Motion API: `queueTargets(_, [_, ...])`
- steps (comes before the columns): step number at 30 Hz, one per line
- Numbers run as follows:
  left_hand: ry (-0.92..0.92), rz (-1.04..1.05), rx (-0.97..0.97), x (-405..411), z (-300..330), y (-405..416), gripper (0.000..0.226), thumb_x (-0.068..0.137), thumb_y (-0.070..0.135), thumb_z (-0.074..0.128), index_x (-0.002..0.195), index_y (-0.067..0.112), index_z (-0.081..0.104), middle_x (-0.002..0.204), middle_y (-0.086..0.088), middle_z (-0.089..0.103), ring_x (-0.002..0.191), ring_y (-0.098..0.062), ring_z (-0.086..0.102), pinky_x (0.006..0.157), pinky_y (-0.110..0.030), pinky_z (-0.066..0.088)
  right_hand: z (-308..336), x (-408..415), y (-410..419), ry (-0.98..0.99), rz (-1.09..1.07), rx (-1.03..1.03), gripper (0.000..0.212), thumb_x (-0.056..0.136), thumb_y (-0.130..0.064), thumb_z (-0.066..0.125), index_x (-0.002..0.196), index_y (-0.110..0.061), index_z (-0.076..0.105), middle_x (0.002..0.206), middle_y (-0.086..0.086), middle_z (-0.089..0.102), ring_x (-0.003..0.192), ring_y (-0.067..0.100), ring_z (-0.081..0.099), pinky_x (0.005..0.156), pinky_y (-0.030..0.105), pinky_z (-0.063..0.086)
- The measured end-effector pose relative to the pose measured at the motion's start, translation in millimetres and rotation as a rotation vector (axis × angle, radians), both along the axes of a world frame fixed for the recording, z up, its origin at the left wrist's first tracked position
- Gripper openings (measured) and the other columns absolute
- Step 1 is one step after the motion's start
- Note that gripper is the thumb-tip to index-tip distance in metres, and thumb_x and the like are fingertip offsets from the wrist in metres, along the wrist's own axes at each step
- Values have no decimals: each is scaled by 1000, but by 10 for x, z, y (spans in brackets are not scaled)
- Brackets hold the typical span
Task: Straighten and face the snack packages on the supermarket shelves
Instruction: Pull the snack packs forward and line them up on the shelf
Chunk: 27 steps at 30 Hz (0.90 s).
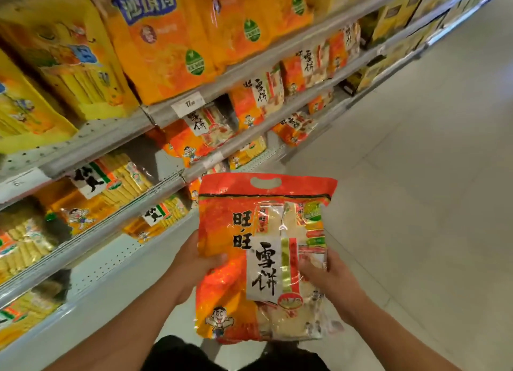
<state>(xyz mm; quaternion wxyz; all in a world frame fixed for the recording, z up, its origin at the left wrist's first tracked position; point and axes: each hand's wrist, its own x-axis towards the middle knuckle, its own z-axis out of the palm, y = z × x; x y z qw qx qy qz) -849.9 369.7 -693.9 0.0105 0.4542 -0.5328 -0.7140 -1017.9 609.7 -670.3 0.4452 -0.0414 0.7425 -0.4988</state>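
Note:
I hold a large orange-red rice-cracker bag [249,259] upright in front of me, face toward me, out in the aisle. My left hand [194,262] grips its left edge, thumb over the front. My right hand [327,276] grips its right edge, with fingers behind the bag and the thumb on the front. Matching orange-red bags [258,98] stand on the middle shelf to the upper left, some leaning. More of them lie on the shelf below [294,127].
Grey metal shelves [172,109] run along the left with a price tag [188,104]. Big orange bags [166,45] fill the top shelf and yellow cracker packs [122,179] the lower left. Pale tiled floor [416,176] lies to the right.

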Motion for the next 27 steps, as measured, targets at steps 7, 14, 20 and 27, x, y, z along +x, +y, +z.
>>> queueTargets(7, [-19,169,26,-924,-155,-1,58,73,2,80,115,34,55,97,4,76,86,-20,74,64,-36,59,-15,-1222,-263,-160,199,10,75,65,-36,89,124,-42,44,110,-5,71,98,18,71,75,39,58])
queueTargets(14, [-63,145,48,-2136,-548,-427,63,76,10,81,125,32,48,109,6,68,93,-16,68,79,-38,56,-290,-2274,-759,-36,73,58,66,66,-39,86,122,-38,52,114,-6,69,100,16,69,83,40,57])
queueTargets(20, [-130,142,36,-3034,-910,-630,64,72,13,84,122,33,49,111,6,66,100,-21,65,87,-45,55,-749,-3131,-937,-55,72,155,57,73,-35,83,121,-24,55,108,1,71,94,21,71,80,44,58])
queueTargets(27, [-255,259,14,-3833,-1474,-534,60,72,15,85,117,36,51,103,10,69,92,-15,69,73,-36,56,-1474,-4255,-1100,-143,297,139,23,78,-23,81,96,-32,71,90,-5,76,78,11,73,58,19,53])
